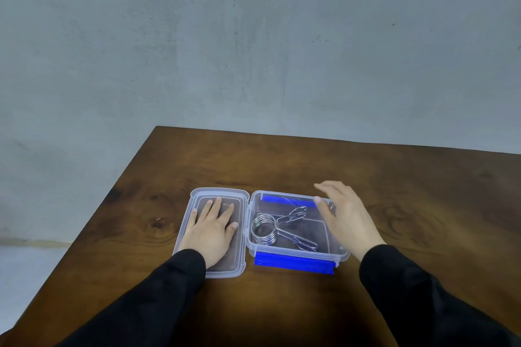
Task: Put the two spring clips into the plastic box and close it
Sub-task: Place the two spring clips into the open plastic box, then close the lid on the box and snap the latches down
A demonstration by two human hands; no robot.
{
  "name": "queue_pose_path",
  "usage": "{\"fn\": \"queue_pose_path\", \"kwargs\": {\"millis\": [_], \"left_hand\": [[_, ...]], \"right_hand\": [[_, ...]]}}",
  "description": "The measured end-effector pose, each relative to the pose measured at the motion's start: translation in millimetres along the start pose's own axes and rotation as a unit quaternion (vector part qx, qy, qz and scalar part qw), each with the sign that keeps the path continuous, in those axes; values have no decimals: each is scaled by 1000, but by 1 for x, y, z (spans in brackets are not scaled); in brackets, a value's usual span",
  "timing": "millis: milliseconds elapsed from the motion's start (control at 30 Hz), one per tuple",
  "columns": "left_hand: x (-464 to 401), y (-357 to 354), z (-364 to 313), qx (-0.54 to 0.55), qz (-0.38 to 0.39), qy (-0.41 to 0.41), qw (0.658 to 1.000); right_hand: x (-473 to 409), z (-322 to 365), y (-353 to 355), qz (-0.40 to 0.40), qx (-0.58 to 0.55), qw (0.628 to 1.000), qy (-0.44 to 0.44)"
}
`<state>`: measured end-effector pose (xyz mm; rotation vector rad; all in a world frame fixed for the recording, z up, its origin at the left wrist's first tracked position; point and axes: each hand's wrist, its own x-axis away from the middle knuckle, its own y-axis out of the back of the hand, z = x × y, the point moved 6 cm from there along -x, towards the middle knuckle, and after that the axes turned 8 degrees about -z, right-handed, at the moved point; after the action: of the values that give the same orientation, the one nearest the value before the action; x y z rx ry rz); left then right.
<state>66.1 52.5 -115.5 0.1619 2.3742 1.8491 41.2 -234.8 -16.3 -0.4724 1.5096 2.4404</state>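
Head view: plastic box (296,255) open on table (394,191), spring clips (277,227) inside. Left hand (211,229) flat on lid (217,193); right hand (342,215) spread, empty, over box.

Left hand (212,227) pressed flat, palm down, fingers spread; right hand (342,215) raised, open, fingers loosely extended and empty; both forearms in black sleeves (158,301).
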Motion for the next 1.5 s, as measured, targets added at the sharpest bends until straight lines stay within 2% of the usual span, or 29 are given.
{"fn": "queue_pose_path", "kwargs": {"millis": [100, 167, 233, 367, 433, 567, 700, 800, 933, 1067, 1167, 1267, 1367, 1467, 1500], "left_hand": [[1, 14, -5, 49, -13, -11, 999], [15, 36, -11, 46, -53, -49, 996], [38, 50, -16, 20, -45, -113, 992], [71, 33, -4, -28, 8, -237, 971], [73, 25, 3, -30, 16, -259, 965], [67, 21, 3, -50, -19, -277, 959], [59, 28, 6, -47, -47, -268, 961], [50, 54, 3, -30, -98, -248, 963], [35, 81, 10, 14, -95, -171, 981], [33, 118, 15, 115, -188, -44, 974], [29, 145, 1, 298, -241, 25, 923], [26, 169, -33, 486, -257, 16, 835], [28, 178, -78, 634, -190, 26, 749], [24, 160, -92, 696, -131, 119, 696], [22, 151, -91, 696, -122, 156, 690]], "right_hand": [[11, -33, -5, 31, 14, 990, -135], [19, -50, -10, 52, 14, 979, -195], [26, -59, -16, 71, -32, 970, -228], [27, -61, -23, 90, -78, 966, -228], [24, -61, -24, 95, -68, 968, -220], [20, -62, -26, 103, -66, 969, -216], [20, -60, -25, 111, -67, 967, -218], [20, -63, -22, 106, -76, 966, -223], [19, -64, -18, 101, -77, 967, -222], [21, -59, -20, 115, -57, 967, -219], [16, -45, -1, 51, -28, 982, -178], [5, -19, 25, 5, -123, 982, -140], [-1, 8, 36, 57, -271, 951, -138], [1, 13, 44, 53, -329, 926, -178], [3, 10, 48, 40, -327, 923, -199]]}}
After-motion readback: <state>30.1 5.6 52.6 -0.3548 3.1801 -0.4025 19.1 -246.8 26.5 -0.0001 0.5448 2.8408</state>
